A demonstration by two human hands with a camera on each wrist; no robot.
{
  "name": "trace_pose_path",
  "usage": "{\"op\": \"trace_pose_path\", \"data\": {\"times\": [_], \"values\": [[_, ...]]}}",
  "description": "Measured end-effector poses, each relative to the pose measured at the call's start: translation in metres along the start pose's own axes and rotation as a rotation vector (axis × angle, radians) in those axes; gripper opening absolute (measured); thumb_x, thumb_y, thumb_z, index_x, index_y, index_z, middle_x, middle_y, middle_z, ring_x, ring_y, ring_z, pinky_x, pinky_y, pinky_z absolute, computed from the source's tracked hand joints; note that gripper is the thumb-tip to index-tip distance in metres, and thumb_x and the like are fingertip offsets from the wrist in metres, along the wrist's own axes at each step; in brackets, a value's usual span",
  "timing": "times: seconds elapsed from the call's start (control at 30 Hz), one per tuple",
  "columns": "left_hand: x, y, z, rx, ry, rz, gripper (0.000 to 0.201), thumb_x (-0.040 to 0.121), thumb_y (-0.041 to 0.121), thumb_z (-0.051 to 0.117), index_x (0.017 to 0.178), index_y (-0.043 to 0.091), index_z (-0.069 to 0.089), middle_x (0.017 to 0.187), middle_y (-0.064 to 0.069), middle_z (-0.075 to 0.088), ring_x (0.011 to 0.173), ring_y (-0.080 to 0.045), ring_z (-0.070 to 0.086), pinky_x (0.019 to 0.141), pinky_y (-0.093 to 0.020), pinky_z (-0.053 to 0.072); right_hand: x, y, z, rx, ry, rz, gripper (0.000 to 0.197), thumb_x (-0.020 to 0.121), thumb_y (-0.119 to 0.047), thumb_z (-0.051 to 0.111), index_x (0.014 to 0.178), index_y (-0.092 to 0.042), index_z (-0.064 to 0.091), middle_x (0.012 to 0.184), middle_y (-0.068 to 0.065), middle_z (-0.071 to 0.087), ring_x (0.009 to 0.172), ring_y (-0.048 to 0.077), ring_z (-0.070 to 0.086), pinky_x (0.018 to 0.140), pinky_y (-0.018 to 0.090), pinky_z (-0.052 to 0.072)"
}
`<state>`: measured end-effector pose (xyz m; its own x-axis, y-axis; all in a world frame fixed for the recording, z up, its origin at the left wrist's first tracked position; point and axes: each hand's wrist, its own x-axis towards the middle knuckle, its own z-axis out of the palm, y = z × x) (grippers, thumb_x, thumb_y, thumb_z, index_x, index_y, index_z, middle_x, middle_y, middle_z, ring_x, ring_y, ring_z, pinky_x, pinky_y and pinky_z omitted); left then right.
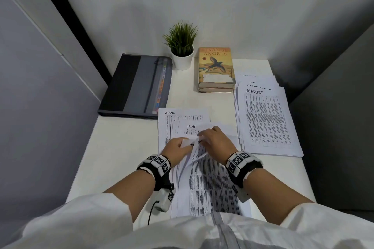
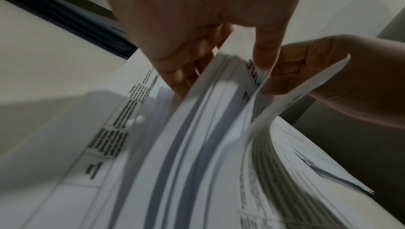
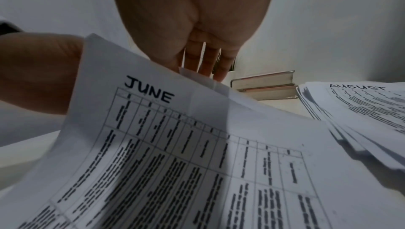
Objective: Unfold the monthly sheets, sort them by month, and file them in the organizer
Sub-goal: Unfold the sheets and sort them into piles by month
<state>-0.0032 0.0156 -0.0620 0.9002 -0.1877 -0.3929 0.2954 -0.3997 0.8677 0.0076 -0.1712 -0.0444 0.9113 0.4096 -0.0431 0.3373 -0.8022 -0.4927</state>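
Currently the sorting step is in hand. Both hands work a fanned bundle of monthly sheets point(image 1: 204, 180) lying at the near edge of the desk point(image 1: 121, 147), in front of the person. The left hand point(image 1: 178, 148) pinches the top edges of several sheets between thumb and curled fingers; the left wrist view shows these edges spread apart, with a heading beginning "JU" on one. The right hand point(image 1: 215, 140) pinches a creased sheet headed JUNE point(image 3: 151, 92) by its top edge and lifts it off the bundle.

An APRIL sheet point(image 1: 183, 115) lies flat just beyond the hands, near the middle of the desk, with a second JUNE-headed sheet point(image 1: 191, 127) overlapping it. A sorted stack topped by AUGUST point(image 1: 265, 119) occupies the right edge. The organizer point(image 1: 137, 85) lies closed at the far left corner, beside a potted plant point(image 1: 182, 46) and a pile of books point(image 1: 216, 70) along the far edge.

Filing has not begun. The next move probably calls for separating the lifted sheet cleanly from its neighbours, flattening its creases, and laying it in month order. Thin sheets cling together, so a double pick is the likely fault.
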Motion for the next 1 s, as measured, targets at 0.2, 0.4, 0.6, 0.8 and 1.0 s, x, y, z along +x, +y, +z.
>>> {"op": "trace_pose_path", "data": {"times": [0.2,0.4,0.6,0.8,1.0], "values": [[0.007,0.002,-0.01,0.057,0.303,-0.047,0.032,0.098,0.033,0.051,0.119,0.011,0.06,0.124,-0.007,0.057,0.117,-0.021,0.054,0.102,-0.034,0.041,-0.012,-0.002,0.003,-0.059,0.023,-0.075,0.002,0.089,-0.013,0.058,0.087,-0.011,0.058,0.091,0.004,0.06,0.09,0.024,0.049,0.074,0.036,0.044],[0.01,-0.005,-0.01,0.021,0.188,-0.143,0.028,0.092,0.019,0.061,0.117,0.007,0.062,0.116,-0.008,0.065,0.107,-0.026,0.061,0.094,-0.034,0.048,-0.026,-0.002,0.012,0.05,-0.056,0.015,0.025,0.089,-0.018,0.05,0.114,-0.015,0.05,0.11,0.003,0.057,0.103,0.021,0.052,0.077,0.035,0.05],[0.007,-0.007,-0.009,-0.012,0.152,-0.092,0.021,0.088,0.014,0.068,0.106,0.005,0.07,0.102,-0.01,0.073,0.093,-0.024,0.068,0.078,-0.029,0.054,-0.028,-0.003,0.013,0.07,-0.033,0.014,0.03,0.09,-0.019,0.049,0.12,-0.016,0.048,0.122,0.001,0.055,0.109,0.018,0.051,0.082,0.033,0.051],[0.009,-0.009,-0.007,0.0,0.182,-0.106,0.032,0.089,0.03,0.067,0.094,-0.002,0.066,0.081,-0.012,0.066,0.073,-0.021,0.056,0.07,-0.032,0.047,-0.028,-0.007,0.012,0.073,0.009,-0.019,0.007,0.087,-0.014,0.05,0.094,-0.015,0.048,0.095,0.001,0.052,0.079,0.021,0.051,0.062,0.035,0.045],[0.011,-0.011,-0.008,0.024,0.188,-0.094,0.018,0.089,0.019,0.068,0.097,0.004,0.068,0.09,-0.007,0.07,0.08,-0.019,0.063,0.07,-0.024,0.047,-0.034,-0.005,0.017,0.077,0.014,0.034,0.023,0.089,-0.018,0.053,0.111,-0.014,0.051,0.103,0.001,0.059,0.091,0.02,0.054,0.071,0.036,0.05]]}}
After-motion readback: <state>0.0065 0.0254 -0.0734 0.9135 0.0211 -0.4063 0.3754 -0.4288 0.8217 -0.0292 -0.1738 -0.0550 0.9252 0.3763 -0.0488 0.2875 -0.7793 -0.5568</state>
